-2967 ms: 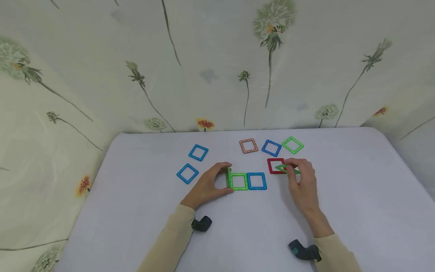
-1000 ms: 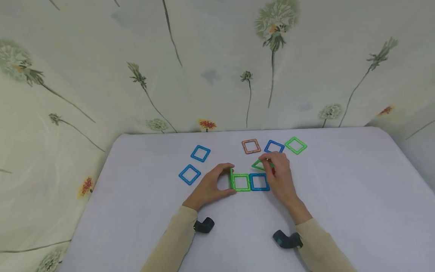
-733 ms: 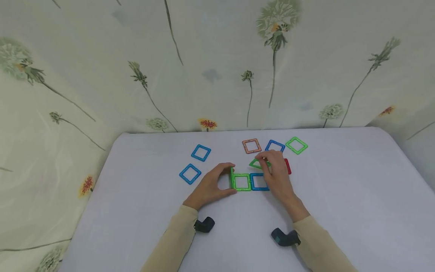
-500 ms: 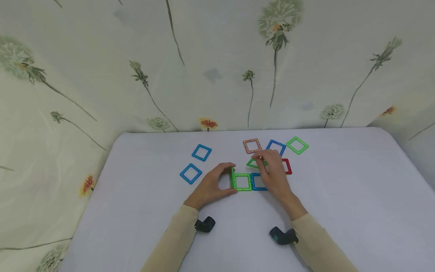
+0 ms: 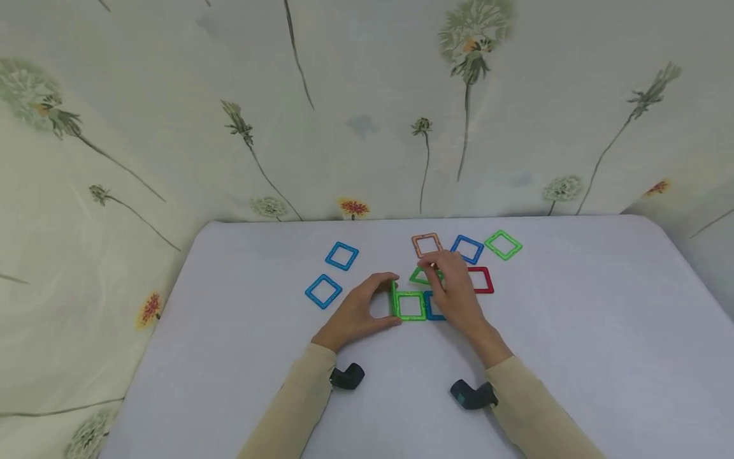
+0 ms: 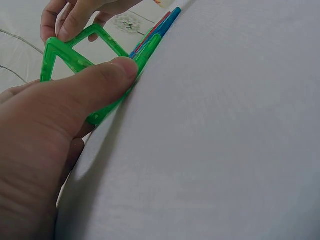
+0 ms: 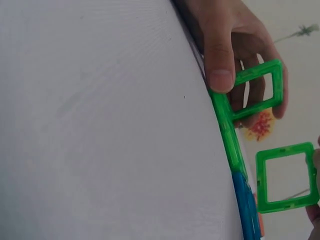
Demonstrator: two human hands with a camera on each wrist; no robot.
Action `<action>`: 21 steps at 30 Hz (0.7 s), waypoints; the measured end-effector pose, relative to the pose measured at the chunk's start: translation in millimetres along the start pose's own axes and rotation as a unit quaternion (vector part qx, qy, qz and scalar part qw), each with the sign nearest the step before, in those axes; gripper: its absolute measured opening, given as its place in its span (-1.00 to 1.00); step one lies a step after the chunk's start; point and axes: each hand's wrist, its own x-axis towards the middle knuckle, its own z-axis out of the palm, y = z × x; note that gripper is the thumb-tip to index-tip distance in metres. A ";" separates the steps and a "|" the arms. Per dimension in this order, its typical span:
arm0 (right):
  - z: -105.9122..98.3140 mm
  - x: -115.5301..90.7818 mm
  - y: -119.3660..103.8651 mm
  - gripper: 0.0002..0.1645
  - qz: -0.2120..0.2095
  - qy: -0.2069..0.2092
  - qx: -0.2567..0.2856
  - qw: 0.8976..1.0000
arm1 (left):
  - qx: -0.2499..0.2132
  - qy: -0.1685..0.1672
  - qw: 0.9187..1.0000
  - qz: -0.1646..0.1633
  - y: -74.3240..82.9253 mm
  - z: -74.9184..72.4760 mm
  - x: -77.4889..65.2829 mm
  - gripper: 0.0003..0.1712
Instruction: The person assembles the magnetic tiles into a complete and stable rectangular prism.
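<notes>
My left hand (image 5: 357,312) spans a green square magnetic tile (image 5: 394,298) standing on edge, thumb at the near side and fingers at the far side. This tile rises from the left edge of a flat green tile (image 5: 411,318). A blue tile (image 5: 427,306) lies flush against the flat one's right side, partly covered by my right hand (image 5: 457,294). Between thumb and fingertips that hand pinches another green square tile (image 7: 285,206) by one edge. It is held tilted, just behind the flat green tile and apart from the upright one in the right wrist view.
Behind lie an orange tile (image 5: 425,236), a blue tile (image 5: 479,254) and a green tile (image 5: 496,252). A red tile (image 5: 490,280) sits right of my right hand. Two more blue tiles, one farther (image 5: 336,264) and one nearer (image 5: 332,299), lie left on the white-covered table (image 5: 229,331).
My right hand has carried the pinched green tile leftward from over the red tile to behind the flat green tile. My left hand keeps its hold on the upright tile.
</notes>
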 end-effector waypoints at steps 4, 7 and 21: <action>2.3 2.2 -1.7 -0.79 -0.002 -0.006 0.001 1.000 | -0.003 0.003 1.000 0.002 -1.5 -0.5 1.5 -0.05; 4.9 2.4 -2.5 -0.78 0.001 -0.011 0.001 1.000 | -0.004 0.001 1.000 0.004 -2.2 -0.6 2.1 -0.04; 15.3 1.4 -8.0 -0.82 -0.002 -0.043 0.009 0.999 | -0.016 -0.002 1.000 0.002 1.6 -2.7 0.3 -0.03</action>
